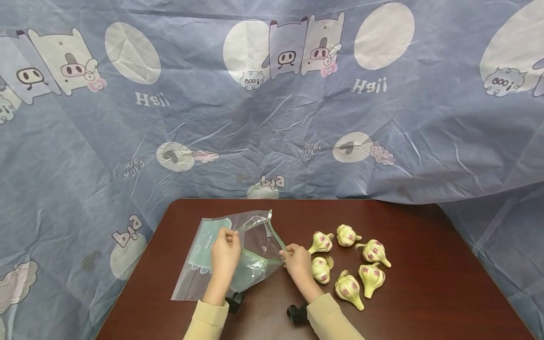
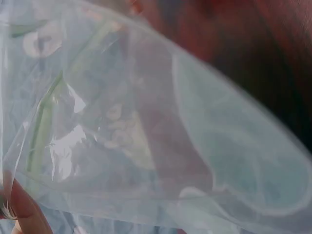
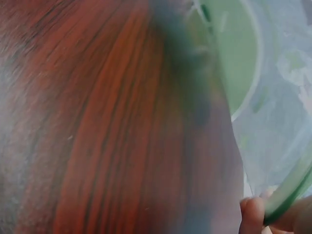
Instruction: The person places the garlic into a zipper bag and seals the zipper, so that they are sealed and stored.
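Observation:
A clear plastic zip bag (image 1: 255, 220) with a green print and a green zip strip is held up over the table, its mouth spread and facing right. My left hand (image 1: 226, 250) pinches the bag's upper layer near its middle. At the mouth's right corner, my right hand (image 1: 296, 259) pinches the green-striped edge; in the right wrist view, its fingertips (image 3: 252, 214) grip that strip. Through the film in the left wrist view, the green printed panel (image 2: 234, 136) shows. Close to the right hand lies a garlic bulb (image 1: 321, 270).
Several more garlic bulbs, among them one front bulb (image 1: 348, 289), form a loose ring on the right of the dark wooden table (image 1: 425, 283). A blue patterned cloth (image 1: 272, 118) hangs behind the table. Black wrist cameras sit under both wrists.

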Available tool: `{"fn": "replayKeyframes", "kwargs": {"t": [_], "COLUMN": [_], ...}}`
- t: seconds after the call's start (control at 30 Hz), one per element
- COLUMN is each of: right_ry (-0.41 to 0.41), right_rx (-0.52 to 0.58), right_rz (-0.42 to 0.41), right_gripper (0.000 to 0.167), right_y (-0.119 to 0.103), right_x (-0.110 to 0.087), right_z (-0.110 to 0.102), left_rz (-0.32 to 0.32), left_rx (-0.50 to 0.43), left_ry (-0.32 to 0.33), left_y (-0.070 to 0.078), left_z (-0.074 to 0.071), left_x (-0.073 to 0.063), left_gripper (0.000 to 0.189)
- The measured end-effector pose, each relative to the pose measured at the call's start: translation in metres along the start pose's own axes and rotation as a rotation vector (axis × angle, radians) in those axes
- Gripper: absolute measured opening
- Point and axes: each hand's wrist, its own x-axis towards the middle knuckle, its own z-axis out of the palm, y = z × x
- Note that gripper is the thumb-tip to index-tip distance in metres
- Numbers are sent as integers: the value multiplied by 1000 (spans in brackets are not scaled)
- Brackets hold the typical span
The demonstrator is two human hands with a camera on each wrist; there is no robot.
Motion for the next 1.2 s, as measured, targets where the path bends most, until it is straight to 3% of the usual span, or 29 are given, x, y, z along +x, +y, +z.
{"fn": "replayKeyframes", "kwargs": {"t": [0.27,0.47,0.6,0.73,0.97,1.2], "right_ry": [1,7,-3,-14,-16,19], "right_rx": [-47,-32,-14,-34,-71,-88], "right_rz": [-6,3,17,13,-24,-52], "right_gripper": [11,11,12,15,21,31], "right_y": [7,10,10,6,0,-6], "right_x": [0,1,0,-1,0,0], "right_z": [3,4,4,4,1,-1], "left_rz": [-32,-39,-59,-65,-57,-51], "left_rx": [-80,-24,-17,-66,-61,-48], "left_ry": [32,-16,-97,-142,-130,-127], "left_y": [3,-1,-6,-12,-13,-8], "left_z": [-10,-8,-3,4,17,20], "left_x": [1,-2,-4,-6,-9,-8], "left_gripper": [16,20,20,19,16,15]}}
